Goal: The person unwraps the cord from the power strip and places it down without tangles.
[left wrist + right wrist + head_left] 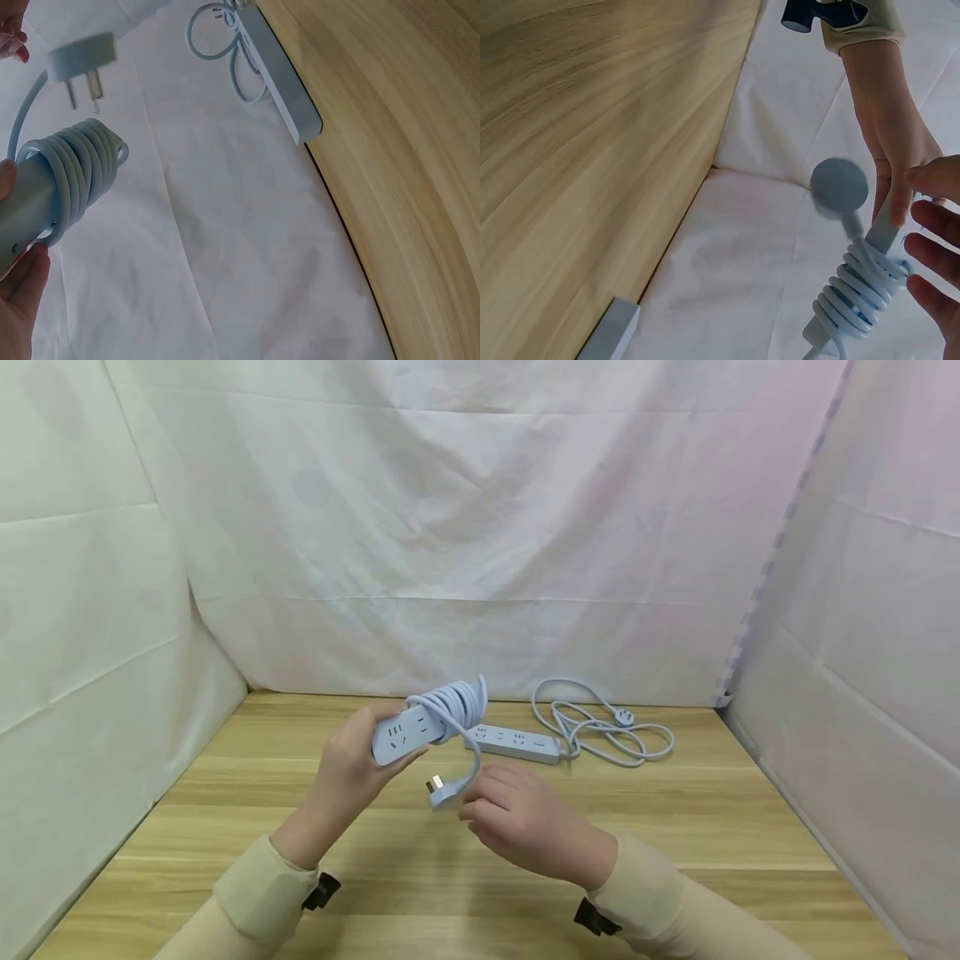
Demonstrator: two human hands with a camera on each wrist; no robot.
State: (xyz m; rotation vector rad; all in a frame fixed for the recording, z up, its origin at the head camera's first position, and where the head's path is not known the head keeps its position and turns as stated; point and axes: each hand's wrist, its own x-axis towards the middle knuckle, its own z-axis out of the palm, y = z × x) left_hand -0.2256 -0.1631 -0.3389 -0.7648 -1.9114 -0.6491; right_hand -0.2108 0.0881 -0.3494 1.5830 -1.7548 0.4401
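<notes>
While the left hand [348,747] grips one power strip [397,739] between thumb and fingers, above the counter [405,885], the right hand [525,818] holds nothing, its fingers loosely bent and spaced apart. There are two power strips in all, each with one cord and one plug.

The held strip's bare end sits in the left hand and shows two groups of sockets; its far part, pointing away from that palm and toward the right hand's side, carries the wound cord [453,706], at least five turns lying side by side. One length of this cord leaves the turns and curves down between the two hands to the plug [444,792], which hangs in the air just beside the right hand's fingertips, on their left. At least two prongs stick out of it. The right wrist view shows a gap between those fingers and the plug.

Beyond the right hand, the second power strip [517,743] lies on the counter, with what looks like one switch near its cord end. Its cord [622,765] spreads in loose loops farther out and to the right of that hand, and the second plug [623,717] rests by those loops.

Behind the hands are two pale cuffs, the left cuff [266,889] and the right cuff [652,893], each with one black clip at its inner side. White cloth [450,527] hangs past the counter's far edge.
</notes>
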